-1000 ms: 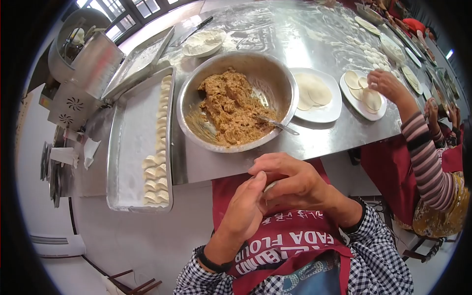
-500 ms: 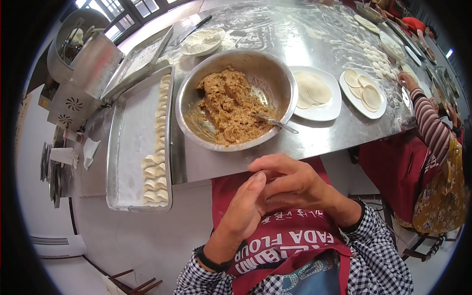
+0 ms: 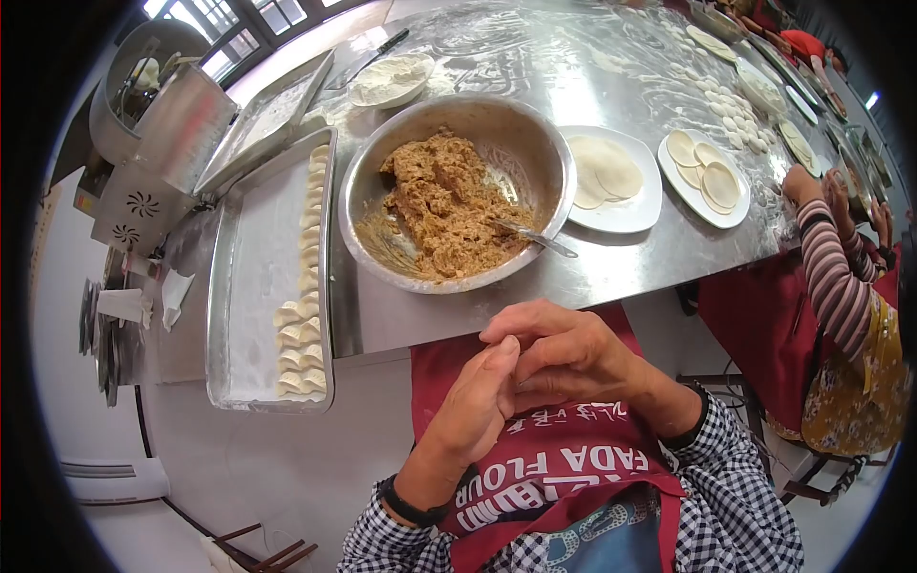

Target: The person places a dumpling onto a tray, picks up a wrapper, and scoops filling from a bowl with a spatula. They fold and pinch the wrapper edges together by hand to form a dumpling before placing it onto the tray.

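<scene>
My left hand (image 3: 472, 403) and my right hand (image 3: 570, 355) are pressed together in front of the red apron (image 3: 564, 435). Their fingers are closed and overlap, and whatever lies between them is hidden. Just beyond the hands stands a steel bowl (image 3: 355, 158) of brown filling (image 3: 449, 205), a spoon (image 3: 546, 241) leaning in it. To the left, a metal tray (image 3: 222, 315) holds folded dumplings (image 3: 304, 349) along its right side. Round wrappers (image 3: 604, 174) lie on a white plate (image 3: 642, 215) right of the bowl, and a second plate (image 3: 734, 218) carries more wrappers (image 3: 718, 183).
A bowl of flour (image 3: 392, 78) is behind the filling, beside a knife (image 3: 382, 50). Another tray (image 3: 258, 119) and a metal machine (image 3: 143, 205) stand at the left. At the right, a person's striped sleeve (image 3: 829, 272) is near small dough pieces (image 3: 735, 115).
My hands have barely moved and remain pressed together. At the right, the person in the striped sleeve has drawn a hand back from the dough pieces toward the table edge.
</scene>
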Demonstrator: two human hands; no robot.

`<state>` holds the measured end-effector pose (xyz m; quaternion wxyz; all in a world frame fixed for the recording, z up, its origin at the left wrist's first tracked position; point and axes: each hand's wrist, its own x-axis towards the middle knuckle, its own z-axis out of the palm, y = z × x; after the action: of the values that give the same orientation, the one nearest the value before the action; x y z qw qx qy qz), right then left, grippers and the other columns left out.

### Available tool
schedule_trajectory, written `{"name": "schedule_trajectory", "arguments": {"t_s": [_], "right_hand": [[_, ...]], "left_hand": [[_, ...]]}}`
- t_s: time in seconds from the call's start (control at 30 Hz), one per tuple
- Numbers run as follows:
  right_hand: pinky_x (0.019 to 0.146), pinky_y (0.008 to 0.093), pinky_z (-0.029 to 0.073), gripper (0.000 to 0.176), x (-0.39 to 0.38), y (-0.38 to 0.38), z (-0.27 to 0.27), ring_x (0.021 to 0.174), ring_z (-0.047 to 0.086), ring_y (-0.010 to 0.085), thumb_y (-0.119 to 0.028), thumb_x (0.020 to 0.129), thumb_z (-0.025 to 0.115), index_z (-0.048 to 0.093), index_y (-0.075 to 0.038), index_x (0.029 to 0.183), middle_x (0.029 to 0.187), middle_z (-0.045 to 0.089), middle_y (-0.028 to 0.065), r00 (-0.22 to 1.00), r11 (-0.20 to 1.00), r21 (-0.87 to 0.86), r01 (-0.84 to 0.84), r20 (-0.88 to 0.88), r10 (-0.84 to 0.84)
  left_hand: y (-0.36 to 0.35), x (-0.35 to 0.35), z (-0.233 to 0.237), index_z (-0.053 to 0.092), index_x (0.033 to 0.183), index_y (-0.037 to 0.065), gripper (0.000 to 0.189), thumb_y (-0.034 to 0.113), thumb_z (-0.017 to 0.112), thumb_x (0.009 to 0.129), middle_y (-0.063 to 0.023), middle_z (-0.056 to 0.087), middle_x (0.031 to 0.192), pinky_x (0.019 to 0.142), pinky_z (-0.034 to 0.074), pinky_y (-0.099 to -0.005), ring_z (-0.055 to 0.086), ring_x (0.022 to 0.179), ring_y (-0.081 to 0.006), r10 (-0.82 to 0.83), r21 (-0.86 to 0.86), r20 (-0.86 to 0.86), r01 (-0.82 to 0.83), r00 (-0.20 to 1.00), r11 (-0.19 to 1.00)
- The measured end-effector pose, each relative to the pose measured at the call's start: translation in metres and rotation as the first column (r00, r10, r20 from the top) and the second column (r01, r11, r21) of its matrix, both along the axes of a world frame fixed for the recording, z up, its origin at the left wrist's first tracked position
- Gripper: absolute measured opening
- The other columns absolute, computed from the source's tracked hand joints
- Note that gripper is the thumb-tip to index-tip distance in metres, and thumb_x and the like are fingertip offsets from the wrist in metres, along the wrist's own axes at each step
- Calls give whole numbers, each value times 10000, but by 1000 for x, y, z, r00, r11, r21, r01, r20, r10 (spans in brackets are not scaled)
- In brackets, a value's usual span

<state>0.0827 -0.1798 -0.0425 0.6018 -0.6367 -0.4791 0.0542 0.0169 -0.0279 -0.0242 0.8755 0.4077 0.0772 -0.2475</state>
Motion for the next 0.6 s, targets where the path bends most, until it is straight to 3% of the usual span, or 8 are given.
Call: {"name": "schedule_trajectory", "arguments": {"t_s": [0.17, 0.27, 0.33, 0.5, 0.6], "right_hand": [[856, 339, 414, 117, -3, 0, 5, 1042, 515, 256, -112, 703, 694, 608, -48, 751, 1130, 531, 120, 996, 1000, -21, -18, -82, 16], [855, 336, 417, 125, -2, -1, 2, 1036, 519, 251, -113, 698, 699, 611, -47, 757, 1128, 531, 121, 995, 999, -10, -51, -83, 50], [854, 335, 419, 131, -2, -1, 0, 1031, 522, 250, -114, 694, 703, 611, -47, 760, 1128, 530, 123, 994, 998, -7, -55, -95, 54], [841, 325, 426, 149, -9, -1, 7, 996, 540, 246, -116, 700, 702, 646, -57, 825, 1134, 529, 123, 976, 1000, 2, 24, -217, -23], [837, 319, 453, 159, -7, -2, 1, 1009, 556, 241, -44, 697, 705, 654, -22, 846, 1158, 502, 157, 988, 999, 46, -19, -153, 26]], "left_hand": [[0, 0, 2, 361, 1221, -45, 446, 307, 316, 951, -154, 464, 1171, 897, 442, -289, 503, 1068, -192, -28, -12, 20, 28, 999, 1000], [1, 0, -1, 371, 1214, -48, 455, 317, 321, 949, -149, 472, 1168, 897, 441, -293, 503, 1070, -196, -50, -21, 11, 50, 999, 999], [2, 0, -6, 366, 1215, -41, 422, 283, 310, 950, -150, 480, 1171, 920, 438, -362, 514, 1076, -246, -47, -1, 2, 47, 999, 999], [1, -1, 4, 366, 1215, -47, 427, 283, 307, 950, -151, 483, 1170, 920, 434, -367, 512, 1074, -247, 11, -31, -8, -11, 1000, 999], [5, -2, -1, 370, 1214, -52, 427, 278, 304, 950, -148, 484, 1174, 920, 433, -364, 510, 1074, -244, 6, -27, -6, -6, 1000, 1000]]}}
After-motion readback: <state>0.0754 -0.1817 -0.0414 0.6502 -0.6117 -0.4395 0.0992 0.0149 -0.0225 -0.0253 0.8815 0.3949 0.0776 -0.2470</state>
